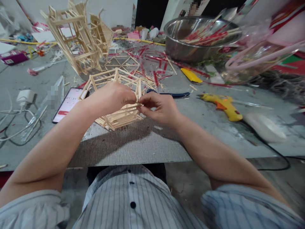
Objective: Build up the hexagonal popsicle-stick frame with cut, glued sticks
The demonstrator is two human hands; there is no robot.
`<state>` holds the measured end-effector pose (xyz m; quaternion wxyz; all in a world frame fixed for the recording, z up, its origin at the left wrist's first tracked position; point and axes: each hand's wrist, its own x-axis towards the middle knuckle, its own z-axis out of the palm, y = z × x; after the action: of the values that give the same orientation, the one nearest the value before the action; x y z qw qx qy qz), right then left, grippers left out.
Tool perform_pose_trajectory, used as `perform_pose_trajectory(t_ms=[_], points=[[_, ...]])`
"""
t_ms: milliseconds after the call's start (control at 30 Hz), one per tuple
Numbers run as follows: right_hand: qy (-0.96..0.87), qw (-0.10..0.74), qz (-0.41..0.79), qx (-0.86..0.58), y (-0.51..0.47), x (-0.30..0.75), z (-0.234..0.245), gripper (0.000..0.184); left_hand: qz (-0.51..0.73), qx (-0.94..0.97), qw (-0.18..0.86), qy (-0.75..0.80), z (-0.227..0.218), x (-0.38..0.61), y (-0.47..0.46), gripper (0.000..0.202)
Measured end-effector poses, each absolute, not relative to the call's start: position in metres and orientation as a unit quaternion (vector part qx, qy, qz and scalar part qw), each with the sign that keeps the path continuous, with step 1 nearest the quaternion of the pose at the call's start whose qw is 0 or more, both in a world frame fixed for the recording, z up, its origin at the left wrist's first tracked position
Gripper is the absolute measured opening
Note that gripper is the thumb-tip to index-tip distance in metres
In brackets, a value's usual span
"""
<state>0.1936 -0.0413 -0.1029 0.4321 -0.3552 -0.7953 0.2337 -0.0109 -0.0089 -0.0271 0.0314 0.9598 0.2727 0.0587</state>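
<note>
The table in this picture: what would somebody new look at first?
Probably the pale frame of wooden sticks near the middle, where the left hand and right hand meet at its right side. Behind it, to the left, stands a taller stick structure. On the right, a yellow glue gun lies nearer than a big shiny metal bowl.

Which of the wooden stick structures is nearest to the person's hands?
The low, pale wooden stick frame, where the left hand and right hand meet; the tall, pale stick tower and the remaining structures are farther back.
</note>
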Motion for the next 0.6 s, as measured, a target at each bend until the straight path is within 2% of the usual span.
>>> perform_pose_trajectory(t_ms=[300,400,467,600], points=[[-0.822,0.410,0.153,-0.366,-0.043,0.196,-0.108,0.017,0.096,0.939,0.075,0.320,-0.021,-0.016,-0.009,0.029],[-0.824,0.413,0.145,-0.359,-0.043,0.195,-0.107,0.017,0.166,0.896,0.092,0.402,-0.008,-0.030,-0.005,0.034],[-0.823,0.419,0.144,-0.356,-0.044,0.194,-0.108,0.016,0.186,0.854,0.056,0.482,0.001,-0.040,-0.001,0.038],[-0.820,0.428,0.141,-0.352,-0.046,0.194,-0.107,0.013,0.114,0.811,0.036,0.573,0.010,-0.054,0.003,0.045]])
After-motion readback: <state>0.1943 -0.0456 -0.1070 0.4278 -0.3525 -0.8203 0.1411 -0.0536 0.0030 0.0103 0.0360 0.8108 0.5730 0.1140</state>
